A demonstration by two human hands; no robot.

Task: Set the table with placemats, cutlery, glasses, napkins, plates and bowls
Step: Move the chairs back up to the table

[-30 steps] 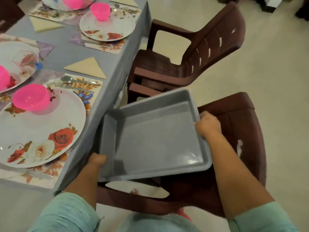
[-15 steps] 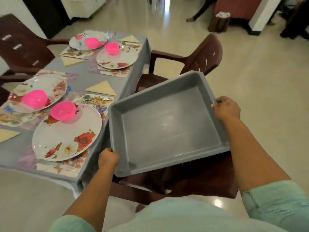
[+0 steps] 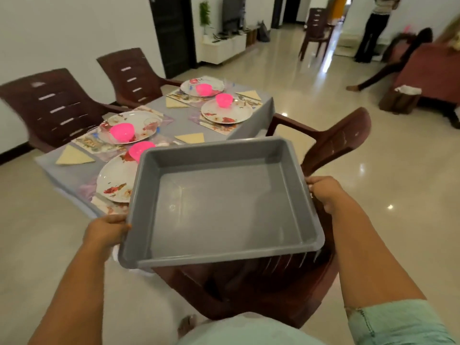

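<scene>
Empty grey tray (image 3: pixel 224 207) is up in the air over a brown chair (image 3: pixel 249 290), just beside the desk (image 3: pixel 174 123). Left hand (image 3: pixel 107 230) is curled round the near-left rim, right hand (image 3: pixel 323 192) grips the right rim. Looks like stiff, light plastic with nothing in it, so the rims on opposite sides are the sensible hold. The desk looks done: four plates (image 3: pixel 117 180) with pink bowls (image 3: pixel 122 131), folded napkins (image 3: pixel 190 138), placemats underneath. Plates are probably the breakable bit, so keep the tray from bumping them.
</scene>
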